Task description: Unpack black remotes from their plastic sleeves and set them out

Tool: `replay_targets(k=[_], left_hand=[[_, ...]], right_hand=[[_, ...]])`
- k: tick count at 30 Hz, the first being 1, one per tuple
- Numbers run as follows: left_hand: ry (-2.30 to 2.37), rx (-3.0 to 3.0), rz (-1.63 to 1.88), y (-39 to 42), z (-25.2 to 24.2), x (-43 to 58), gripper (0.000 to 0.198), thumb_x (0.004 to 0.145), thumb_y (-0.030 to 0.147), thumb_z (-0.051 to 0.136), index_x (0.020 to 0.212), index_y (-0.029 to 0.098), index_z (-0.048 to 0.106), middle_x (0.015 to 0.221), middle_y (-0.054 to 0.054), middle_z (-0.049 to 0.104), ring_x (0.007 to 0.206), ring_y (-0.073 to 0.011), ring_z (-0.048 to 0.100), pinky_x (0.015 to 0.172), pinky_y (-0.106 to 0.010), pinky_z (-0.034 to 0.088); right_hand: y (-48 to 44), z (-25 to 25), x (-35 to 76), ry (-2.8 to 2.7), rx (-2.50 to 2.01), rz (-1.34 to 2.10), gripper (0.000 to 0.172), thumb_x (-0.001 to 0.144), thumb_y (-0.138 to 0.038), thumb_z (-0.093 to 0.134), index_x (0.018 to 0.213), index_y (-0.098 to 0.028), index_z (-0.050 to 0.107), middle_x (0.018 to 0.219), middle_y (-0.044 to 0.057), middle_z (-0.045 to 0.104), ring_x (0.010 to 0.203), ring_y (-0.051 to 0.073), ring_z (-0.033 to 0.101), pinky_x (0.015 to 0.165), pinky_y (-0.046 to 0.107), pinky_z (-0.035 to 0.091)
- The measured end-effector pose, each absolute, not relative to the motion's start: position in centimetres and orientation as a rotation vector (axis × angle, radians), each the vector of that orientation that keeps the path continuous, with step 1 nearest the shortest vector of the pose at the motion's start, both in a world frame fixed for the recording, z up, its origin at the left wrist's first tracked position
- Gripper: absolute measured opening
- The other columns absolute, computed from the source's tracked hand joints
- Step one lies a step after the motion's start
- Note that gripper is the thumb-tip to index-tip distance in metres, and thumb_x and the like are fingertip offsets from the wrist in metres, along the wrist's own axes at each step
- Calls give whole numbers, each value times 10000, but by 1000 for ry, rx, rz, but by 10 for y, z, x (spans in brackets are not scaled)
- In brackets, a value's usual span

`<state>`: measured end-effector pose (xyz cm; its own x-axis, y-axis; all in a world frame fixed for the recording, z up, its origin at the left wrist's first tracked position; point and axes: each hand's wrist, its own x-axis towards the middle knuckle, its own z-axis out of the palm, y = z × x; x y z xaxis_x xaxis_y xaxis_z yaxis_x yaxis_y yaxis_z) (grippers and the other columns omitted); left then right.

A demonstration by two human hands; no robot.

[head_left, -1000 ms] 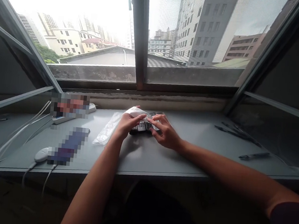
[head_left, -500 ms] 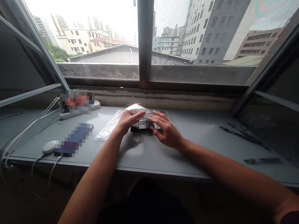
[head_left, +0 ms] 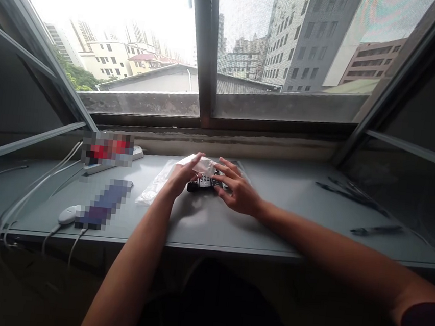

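Head view: I have the person's 2 bare hands near the middle of the desk (head_left: 211, 231), working at a clear plastic bag (head_left: 156, 187) and a black keypad device (head_left: 205, 183). The right hand (head_left: 241, 192) has its fingers spread, fanned over the device's right end, fingertips close to the plastic. The left hand (head_left: 179, 180) sits at the device's left end with the bag against it; from here I cannot tell whether its thumb and fingers pinch the film. The device lies on the desktop between the hands, keys up, with plastic bunched just above it and trailing out left of the left wrist. Farther left I see a pixelated blue object (head_left: 105, 202), a white round piece (head_left: 68, 214) beside it, and a white power strip (head_left: 138, 153) behind. Dark pens (head_left: 376, 230) lie well apart on the right, and a window (head_left: 209, 49) rises behind everything.
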<state>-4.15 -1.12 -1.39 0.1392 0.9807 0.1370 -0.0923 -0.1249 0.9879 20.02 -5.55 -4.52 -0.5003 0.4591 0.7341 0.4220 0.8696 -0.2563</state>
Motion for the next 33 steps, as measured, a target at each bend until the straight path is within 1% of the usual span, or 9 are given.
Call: replay_targets(k=[3, 8, 14, 17, 19, 23, 25, 30, 33], left_hand=[[922, 1236, 1252, -7, -15, -40, 642, 909, 716, 756, 1251, 179, 840, 885, -84, 772, 646, -150, 611, 566, -256, 442], [968, 1248, 1263, -4, -19, -39, 513, 887, 586, 803, 1188, 174, 860, 896, -89, 771, 666, -158, 627, 566, -253, 459], [951, 1268, 1221, 0, -22, -40, 508, 894, 592, 787, 1154, 163, 869, 925, -112, 792, 668, -170, 631, 559, -267, 449], [992, 1221, 1301, 3, -22, -41, 556, 923, 653, 742, 1120, 148, 866, 936, -127, 784, 669, -172, 622, 525, -262, 410], [1032, 1177, 1379, 4, -22, -41, 575, 945, 676, 704, 1104, 147, 861, 920, -124, 766, 676, -173, 616, 514, -256, 403], [1010, 1198, 1343, 3, -22, -42, 513, 951, 610, 703, 1127, 153, 856, 920, -113, 751, 713, -180, 629, 541, -253, 434], [966, 1230, 1266, 2, -21, -42, 487, 936, 579, 724, 1126, 151, 856, 957, -122, 763, 765, -198, 658, 583, -261, 470], [1044, 1108, 1410, 8, -23, -50, 483, 972, 567, 661, 1132, 160, 865, 985, -120, 758, 840, -212, 670, 682, -280, 544], [1127, 950, 1566, 16, -26, -57, 437, 992, 511, 623, 1086, 159, 866, 985, -112, 744, 837, -194, 654, 683, -262, 549]], right_hand=[[-57, -44, 199, -2154, -623, 67, 415, 1074, -199, 646, 1479, -243, 728, 1701, 122, 567, 1694, 362, 361, 1316, 708, 416], [-56, -46, 198, -2150, -621, 86, 607, 1074, -195, 632, 1672, -264, 552, 1669, 131, 599, 1670, 353, 408, 1307, 698, 433], [-52, -49, 194, -2203, -640, 77, 602, 1054, -189, 668, 1642, -307, 608, 1738, 91, 520, 1725, 368, 286, 1329, 694, 405], [-54, -47, 194, -2203, -624, 75, 592, 1054, -169, 668, 1617, -349, 635, 1784, 50, 460, 1726, 366, 286, 1328, 707, 400], [-56, -45, 195, -2197, -589, 77, 573, 1064, -164, 659, 1611, -336, 643, 1783, 59, 465, 1719, 363, 306, 1326, 701, 405], [-60, -44, 196, -2212, -555, 122, 679, 1066, -166, 666, 1709, -325, 519, 1731, 80, 540, 1735, 343, 266, 1322, 672, 428], [-60, -45, 196, -2238, -563, 144, 723, 1059, -178, 684, 1733, -336, 480, 1764, 71, 496, 1748, 333, 220, 1334, 650, 424], [-58, -48, 198, -2304, -577, 140, 681, 1042, -187, 712, 1685, -352, 557, 1854, 16, 313, 1762, 342, 138, 1386, 651, 328], [-57, -49, 199, -2298, -570, 166, 687, 1053, -193, 706, 1696, -364, 537, 1829, 20, 379, 1762, 338, 140, 1376, 662, 347]])
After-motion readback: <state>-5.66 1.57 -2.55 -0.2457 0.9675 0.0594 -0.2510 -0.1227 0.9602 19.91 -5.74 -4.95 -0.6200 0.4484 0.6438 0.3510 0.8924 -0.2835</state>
